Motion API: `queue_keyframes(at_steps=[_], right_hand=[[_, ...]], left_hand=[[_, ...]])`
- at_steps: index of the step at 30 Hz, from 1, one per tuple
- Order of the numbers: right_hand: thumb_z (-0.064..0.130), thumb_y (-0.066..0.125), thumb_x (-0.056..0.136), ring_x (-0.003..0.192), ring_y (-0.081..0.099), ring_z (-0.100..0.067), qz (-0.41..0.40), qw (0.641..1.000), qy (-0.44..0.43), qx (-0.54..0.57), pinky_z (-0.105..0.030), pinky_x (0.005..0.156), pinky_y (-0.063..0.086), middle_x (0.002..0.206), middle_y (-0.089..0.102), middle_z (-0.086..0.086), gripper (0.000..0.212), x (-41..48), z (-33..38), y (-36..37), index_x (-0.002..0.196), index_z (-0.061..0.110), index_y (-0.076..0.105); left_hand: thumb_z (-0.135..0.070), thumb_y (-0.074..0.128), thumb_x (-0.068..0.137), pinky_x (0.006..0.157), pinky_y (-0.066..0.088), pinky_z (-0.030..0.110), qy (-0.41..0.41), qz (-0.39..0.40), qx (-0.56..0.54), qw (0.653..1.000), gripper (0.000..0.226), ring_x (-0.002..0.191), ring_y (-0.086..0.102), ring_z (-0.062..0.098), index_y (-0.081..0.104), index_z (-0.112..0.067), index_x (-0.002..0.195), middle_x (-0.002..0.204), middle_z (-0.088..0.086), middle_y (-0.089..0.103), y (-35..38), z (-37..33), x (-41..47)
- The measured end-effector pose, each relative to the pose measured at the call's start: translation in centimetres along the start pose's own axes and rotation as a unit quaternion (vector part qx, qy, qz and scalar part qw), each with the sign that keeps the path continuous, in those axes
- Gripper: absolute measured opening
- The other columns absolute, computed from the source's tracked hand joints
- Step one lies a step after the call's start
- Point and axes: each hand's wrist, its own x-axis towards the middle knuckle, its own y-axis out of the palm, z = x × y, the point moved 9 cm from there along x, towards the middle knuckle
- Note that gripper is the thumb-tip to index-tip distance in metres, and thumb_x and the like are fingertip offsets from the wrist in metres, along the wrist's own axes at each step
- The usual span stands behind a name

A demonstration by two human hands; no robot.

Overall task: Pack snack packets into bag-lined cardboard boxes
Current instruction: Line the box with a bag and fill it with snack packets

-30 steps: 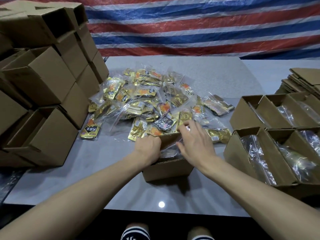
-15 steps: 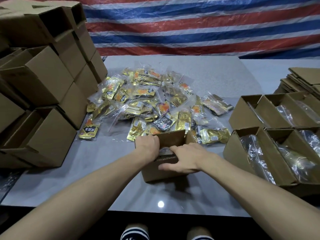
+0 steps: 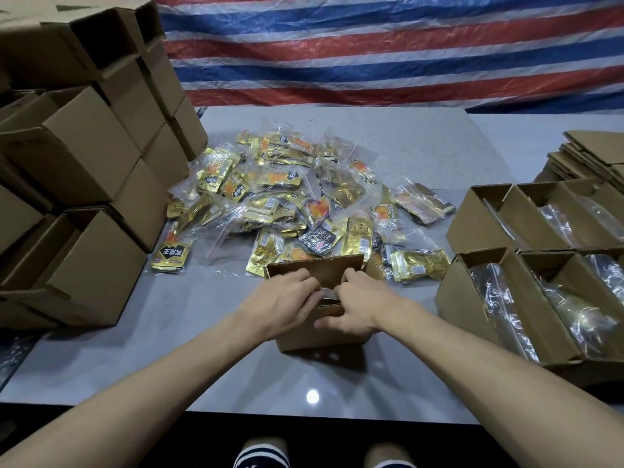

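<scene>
A small cardboard box (image 3: pixel 317 339) stands on the grey table in front of me, its far flap (image 3: pixel 320 270) upright. Both hands press on its top. My left hand (image 3: pixel 283 305) covers the left side of the opening with fingers curled over the rim. My right hand (image 3: pixel 358 307) lies on the right side, thumb along the near edge. A strip of clear plastic bag (image 3: pixel 329 293) shows between them; the box's inside is otherwise hidden. A heap of gold snack packets (image 3: pixel 287 197) in clear bags lies just beyond the box.
Closed cardboard boxes (image 3: pixel 84 170) are stacked high along the left. At the right stand open boxes (image 3: pixel 526 298) lined with clear bags, with flat folded cartons (image 3: pixel 594 157) behind them. A striped tarpaulin hangs at the back. The table's near edge (image 3: pixel 304 410) is close to me.
My right hand came back from the box's far side to its near right edge, then slid inward. The far flap now stands up. My left hand stayed on the box.
</scene>
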Motion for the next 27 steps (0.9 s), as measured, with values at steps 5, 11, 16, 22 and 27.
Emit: queue_keyframes(at_steps=[5,11,16,22,27], right_hand=[[0.076,0.053,0.082,0.11,0.061,-0.034,0.014,1.0,0.006,0.02,-0.039,0.078,0.043,0.119,0.062,-0.01,0.076,0.2,-0.1,0.4,0.133,0.019,0.045],[0.076,0.054,0.08,0.116,0.057,-0.029,0.001,0.999,0.013,0.046,-0.039,0.086,0.044,0.123,0.055,-0.006,0.077,-0.1,-0.2,0.6,0.137,0.025,0.045],[0.055,0.071,0.078,0.122,0.045,-0.026,-0.045,0.995,0.009,0.094,-0.041,0.093,0.045,0.125,0.04,-0.004,0.071,-1.3,0.1,-0.4,0.133,0.021,0.042],[0.034,0.066,0.086,0.113,0.055,-0.03,-0.061,0.994,0.008,0.092,-0.039,0.079,0.042,0.119,0.043,-0.003,0.042,-3.3,0.6,-0.3,0.116,0.02,0.04],[0.031,0.062,0.089,0.11,0.056,-0.033,-0.088,0.99,0.009,0.106,-0.037,0.073,0.037,0.119,0.044,-0.003,0.038,-4.9,0.7,-0.5,0.117,0.02,0.039]], left_hand=[[-0.088,0.03,0.08,0.092,0.04,0.036,-0.029,0.121,0.043,0.991,0.088,0.11,0.062,0.024,0.053,-0.018,0.128,0.128,0.0,0.064,3.2,0.7,-0.8],[-0.069,0.051,0.085,0.087,0.04,0.037,-0.046,0.1,0.095,0.989,0.069,0.108,0.063,0.027,0.047,-0.018,0.131,0.122,0.001,0.064,3.9,0.8,0.1],[-0.07,0.056,0.082,0.085,0.043,0.038,-0.083,0.157,0.058,0.982,0.068,0.108,0.064,0.031,0.047,-0.02,0.128,0.118,0.006,0.068,4.3,1.9,0.6],[-0.058,0.062,0.08,0.079,0.035,0.036,-0.067,0.126,0.073,0.987,0.058,0.105,0.063,0.028,0.045,-0.023,0.124,0.116,0.0,0.067,4.1,1.0,0.7],[-0.042,0.073,0.071,0.094,0.038,0.035,0.027,-0.003,-0.011,1.0,0.054,0.119,0.058,0.022,0.054,-0.02,0.116,0.134,-0.003,0.058,2.7,-0.3,-0.9]])
